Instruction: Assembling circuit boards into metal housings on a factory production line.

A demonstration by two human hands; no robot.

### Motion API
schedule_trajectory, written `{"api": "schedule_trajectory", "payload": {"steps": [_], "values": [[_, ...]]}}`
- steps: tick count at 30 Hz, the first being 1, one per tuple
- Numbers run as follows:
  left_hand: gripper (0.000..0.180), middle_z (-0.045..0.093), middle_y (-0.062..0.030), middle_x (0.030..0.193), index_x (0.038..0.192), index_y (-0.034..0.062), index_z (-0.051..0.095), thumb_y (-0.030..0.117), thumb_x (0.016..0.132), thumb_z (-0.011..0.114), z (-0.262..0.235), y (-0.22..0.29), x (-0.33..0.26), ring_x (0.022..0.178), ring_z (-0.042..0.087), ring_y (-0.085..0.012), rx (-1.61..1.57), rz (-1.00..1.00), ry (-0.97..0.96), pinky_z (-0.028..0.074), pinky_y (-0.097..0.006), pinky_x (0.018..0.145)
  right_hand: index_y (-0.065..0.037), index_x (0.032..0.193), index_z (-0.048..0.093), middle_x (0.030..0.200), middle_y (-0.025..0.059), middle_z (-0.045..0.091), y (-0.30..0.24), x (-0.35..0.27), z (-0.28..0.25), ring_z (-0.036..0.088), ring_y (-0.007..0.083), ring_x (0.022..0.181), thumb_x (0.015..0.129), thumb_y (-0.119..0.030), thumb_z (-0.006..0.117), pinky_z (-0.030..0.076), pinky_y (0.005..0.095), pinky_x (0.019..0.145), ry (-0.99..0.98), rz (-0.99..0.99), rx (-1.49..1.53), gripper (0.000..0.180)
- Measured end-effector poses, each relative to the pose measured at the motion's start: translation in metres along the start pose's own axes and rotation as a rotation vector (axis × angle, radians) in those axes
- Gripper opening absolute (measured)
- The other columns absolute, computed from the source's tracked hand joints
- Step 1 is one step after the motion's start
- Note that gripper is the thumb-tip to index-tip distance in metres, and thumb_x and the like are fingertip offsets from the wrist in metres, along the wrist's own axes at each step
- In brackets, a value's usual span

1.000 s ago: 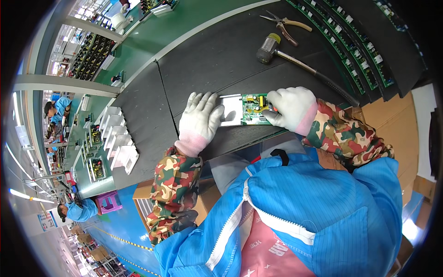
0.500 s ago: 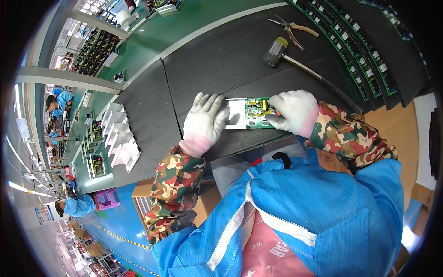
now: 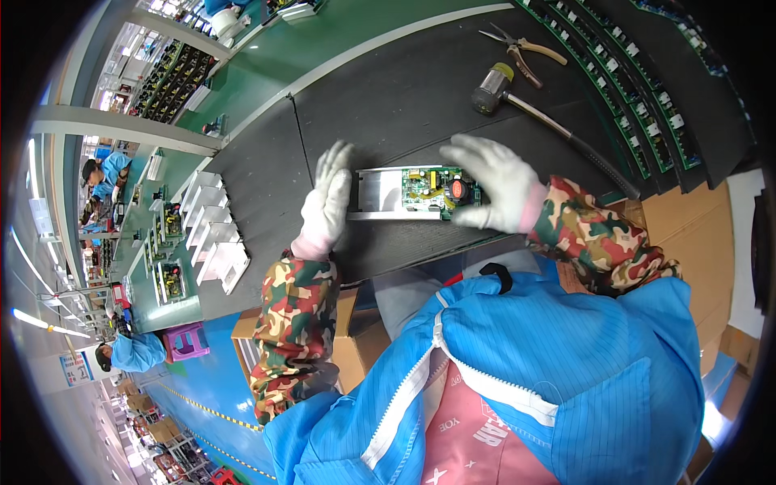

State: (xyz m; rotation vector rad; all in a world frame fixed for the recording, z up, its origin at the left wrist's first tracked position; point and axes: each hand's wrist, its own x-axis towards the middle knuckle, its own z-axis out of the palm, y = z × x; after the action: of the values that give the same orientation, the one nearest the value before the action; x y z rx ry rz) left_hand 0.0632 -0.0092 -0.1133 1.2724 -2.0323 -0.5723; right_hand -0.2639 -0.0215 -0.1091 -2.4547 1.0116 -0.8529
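A silver metal channel (image 3: 376, 194) lies lengthwise on the black bench mat, with a green circuit board (image 3: 420, 184) seated in its right part. Yellow parts and a round red-topped component stand on the board. My left hand (image 3: 325, 202), in a white glove, is open and upright beside the channel's left end, fingers stretched. At the right end my gloved right hand (image 3: 499, 184) is open, thumb and fingers spread around the board's end. Whether its fingertips touch the board is hard to tell, as they are slightly blurred.
Beyond my right hand lie a mallet (image 3: 558, 129) and pliers (image 3: 525, 50). Rows of circuit boards (image 3: 626, 89) stand at the far right. Several bent metal pieces (image 3: 214, 230) line up at the left, near finished-looking board units (image 3: 170, 279). Co-workers sit further left.
The channel and board have shifted left, and more of the board shows. My right hand has spread from its grip on the board; my left hand has moved left and turned on edge.
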Motion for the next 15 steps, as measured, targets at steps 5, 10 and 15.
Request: {"api": "schedule_trajectory", "payload": {"steps": [5,10,15], "values": [[0.064,0.029,-0.0191,0.157,0.146,-0.0048,0.036,0.044,0.106,0.026,0.021,0.006,0.001,0.147,0.023,-0.0260,-0.411,-0.251,-0.067,0.014,-0.035,0.120,-0.002,0.125,0.054,0.126,0.0189,0.056,0.013,-0.014,0.037,0.053,0.0370,0.121,0.081,-0.052,0.067,0.035,0.0504,0.113,0.036,-0.082,-0.070,0.068],[0.092,0.016,-0.0225,0.160,0.151,-0.0067,0.017,0.068,0.097,0.020,0.028,0.029,-0.005,0.149,0.013,-0.0287,-0.763,-0.386,-0.031,0.007,-0.037,0.121,-0.001,0.130,0.050,0.129,0.0202,0.055,0.013,-0.006,0.028,0.052,0.0415,0.120,0.086,-0.047,0.064,0.036,0.0494,0.110,0.037,-0.031,0.218,0.065],[0.100,0.010,-0.0218,0.161,0.151,-0.0089,0.010,0.073,0.094,0.009,0.049,0.039,-0.003,0.151,0.007,-0.0281,-0.937,-0.338,0.010,0.003,-0.035,0.121,0.000,0.148,0.029,0.148,0.0240,0.037,0.001,0.011,0.051,0.034,0.0386,0.139,0.097,-0.051,0.045,0.024,0.0416,0.115,0.265,0.235,0.563,0.074]]}}
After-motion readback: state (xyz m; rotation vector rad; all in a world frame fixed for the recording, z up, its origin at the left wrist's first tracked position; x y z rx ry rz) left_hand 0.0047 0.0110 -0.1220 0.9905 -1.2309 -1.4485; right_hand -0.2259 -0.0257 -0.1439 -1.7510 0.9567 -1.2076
